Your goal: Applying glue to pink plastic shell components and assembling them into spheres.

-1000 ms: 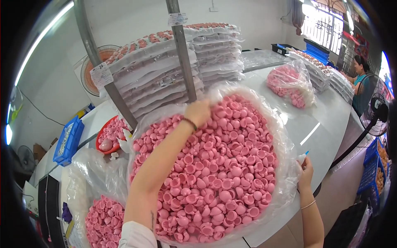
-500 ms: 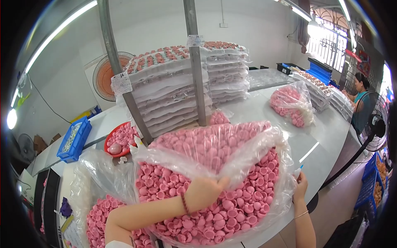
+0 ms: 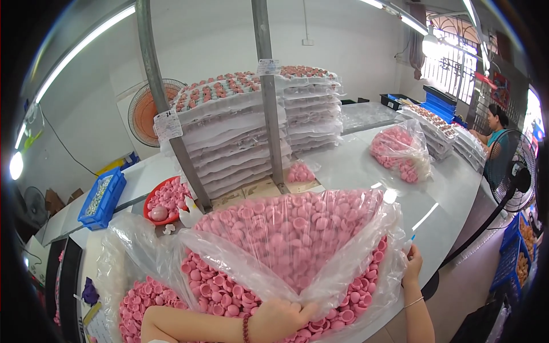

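A large clear plastic bag (image 3: 297,240) full of small pink caps (image 3: 229,286) lies on the white table (image 3: 452,188) in front of me. My left hand (image 3: 280,320) grips the bag's far flap, folded back toward me over the caps at the near edge. My right hand (image 3: 413,264) holds the bag's right edge at the table's rim, with a small blue-tipped thing at its fingers.
A second open bag of pink caps (image 3: 143,297) lies at the left. Stacked trays of pink caps (image 3: 251,126) stand behind two slanted metal posts (image 3: 269,97). A red bowl (image 3: 166,197), a blue bin (image 3: 103,197), another filled bag (image 3: 400,151), fans and a seated person (image 3: 497,128) are around.
My left hand went from the far rim of the bag back to the near edge, pulling the plastic flap over the caps. My right hand stayed on the bag's right edge.
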`<act>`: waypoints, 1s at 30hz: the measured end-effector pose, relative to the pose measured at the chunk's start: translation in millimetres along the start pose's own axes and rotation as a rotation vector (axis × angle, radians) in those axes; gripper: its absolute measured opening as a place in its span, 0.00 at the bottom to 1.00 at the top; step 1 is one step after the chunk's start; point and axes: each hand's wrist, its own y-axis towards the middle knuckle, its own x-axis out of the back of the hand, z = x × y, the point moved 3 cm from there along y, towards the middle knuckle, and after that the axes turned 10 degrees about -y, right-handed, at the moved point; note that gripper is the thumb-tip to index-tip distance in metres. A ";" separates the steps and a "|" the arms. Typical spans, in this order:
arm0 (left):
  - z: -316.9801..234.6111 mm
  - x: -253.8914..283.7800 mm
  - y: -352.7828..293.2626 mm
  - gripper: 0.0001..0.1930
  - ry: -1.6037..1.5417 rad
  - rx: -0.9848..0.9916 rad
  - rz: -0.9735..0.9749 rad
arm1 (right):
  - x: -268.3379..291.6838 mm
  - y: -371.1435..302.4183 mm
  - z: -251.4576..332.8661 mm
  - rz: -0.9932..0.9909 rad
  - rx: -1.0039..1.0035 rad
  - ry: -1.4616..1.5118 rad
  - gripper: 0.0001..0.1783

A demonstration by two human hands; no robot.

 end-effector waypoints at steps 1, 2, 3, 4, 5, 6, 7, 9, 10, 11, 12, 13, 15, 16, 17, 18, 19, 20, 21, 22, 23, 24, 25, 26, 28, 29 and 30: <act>-2.6 1.4 -1.5 0.08 -0.029 -0.023 0.016 | 0.6 0.4 -0.3 0.009 -0.014 -0.008 0.15; -5.6 4.3 -3.7 0.08 -0.031 -0.020 0.018 | 1.6 0.1 2.2 0.012 -0.015 -0.009 0.15; -8.9 6.6 -5.8 0.07 -0.054 -0.036 0.029 | 2.9 -0.7 6.6 0.038 -0.006 -0.032 0.14; -10.5 7.0 -7.0 0.07 -0.077 -0.053 0.040 | 3.0 -0.8 9.4 0.064 0.003 -0.056 0.12; -10.5 4.6 -9.2 0.07 -0.080 -0.050 0.042 | 2.9 -0.8 10.7 0.067 0.002 -0.057 0.12; -10.5 0.0 -11.9 0.07 -0.089 -0.060 0.056 | 3.0 -0.8 12.1 0.066 0.012 -0.051 0.12; -10.9 -2.8 -13.9 0.06 -0.098 -0.070 0.070 | 3.3 -1.2 13.0 0.065 0.023 -0.044 0.12; -11.7 -2.7 -15.0 0.06 -0.116 -0.069 0.051 | 3.2 -1.0 11.6 0.071 0.020 -0.026 0.13; -12.5 -1.9 -15.8 0.06 -0.131 -0.068 0.031 | 2.7 -1.6 9.8 0.077 0.019 -0.005 0.13; -14.0 1.0 -16.0 0.06 -0.132 -0.069 0.032 | 1.1 -1.3 8.0 0.076 0.018 -0.007 0.13; -16.3 5.5 -16.6 0.06 -0.152 -0.066 0.036 | 0.1 -1.2 5.4 0.039 0.017 0.016 0.13; -17.4 7.4 -16.9 0.06 -0.172 -0.062 0.040 | -0.4 -1.3 2.9 0.001 0.015 0.039 0.12; -17.2 1.2 -19.0 0.05 -0.152 -0.058 0.072 | -2.0 -0.5 -0.3 -0.017 0.027 0.009 0.13; -16.4 -4.5 -20.1 0.05 -0.131 -0.054 0.103 | -2.1 -0.3 -1.8 -0.037 0.040 -0.021 0.13; -13.9 -13.4 -20.0 0.05 -0.141 -0.053 0.108 | -0.2 -1.2 -2.3 -0.032 0.033 -0.028 0.13; -9.0 -23.9 -19.9 0.06 -0.107 -0.029 0.113 | -1.0 -0.4 1.1 -0.020 0.021 0.017 0.13; -6.6 -32.3 -21.1 0.06 -0.072 -0.005 0.117 | -1.7 -0.9 3.0 -0.007 0.008 0.062 0.13; -6.3 -37.1 -21.8 0.06 -0.068 0.004 0.083 | 0.5 1.1 -2.6 -0.009 0.003 0.056 0.13; -4.2 -42.2 -21.3 0.06 -0.074 0.000 0.084 | 2.1 5.4 -11.5 -0.001 -0.006 -0.019 0.14; -2.7 -44.5 -23.3 0.07 -0.084 -0.006 0.038 | 1.5 3.9 -8.4 0.016 -0.014 -0.088 0.15; -2.0 -45.5 -25.5 0.07 -0.094 -0.012 -0.010 | 1.1 0.9 -3.5 0.022 -0.015 -0.089 0.15; -1.1 -46.3 -26.6 0.07 -0.096 -0.007 -0.010 | 4.9 -1.9 4.3 -0.110 0.005 -0.004 0.16; 0.5 -48.7 -24.9 0.06 -0.096 -0.003 -0.005 | 12.3 -5.9 9.7 -0.250 0.023 0.072 0.17; -0.1 -48.3 -24.0 0.05 -0.093 -0.001 -0.005 | 17.3 -5.0 5.3 -0.255 0.026 0.065 0.17; -1.3 -46.7 -24.6 0.05 -0.099 -0.005 -0.012 | 30.7 3.5 -10.9 -0.518 -0.041 0.292 0.19; 1.6 -47.6 -23.7 0.05 -0.094 0.009 -0.011 | 30.8 8.3 13.4 -0.516 -0.028 0.301 0.19; 5.1 -51.0 -22.7 0.05 -0.090 0.020 -0.020 | 33.2 11.6 64.6 -0.487 0.270 0.300 0.17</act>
